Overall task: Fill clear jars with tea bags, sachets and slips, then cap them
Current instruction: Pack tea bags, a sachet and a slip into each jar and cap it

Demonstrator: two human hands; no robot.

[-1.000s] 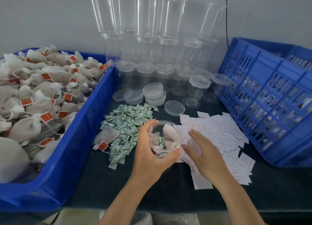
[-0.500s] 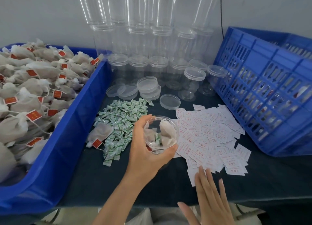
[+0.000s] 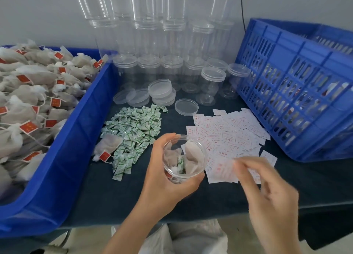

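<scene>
While the left hand grips the jar steady, the right hand, pinching a slip beside its mouth, should drop it flat inside.

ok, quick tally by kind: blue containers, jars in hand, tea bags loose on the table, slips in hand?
Blue containers: 2 (bin, crate)
Jar in left hand: 1
Tea bag loose on table: 1
Slip in right hand: 1, blurred
Total: 5
</scene>
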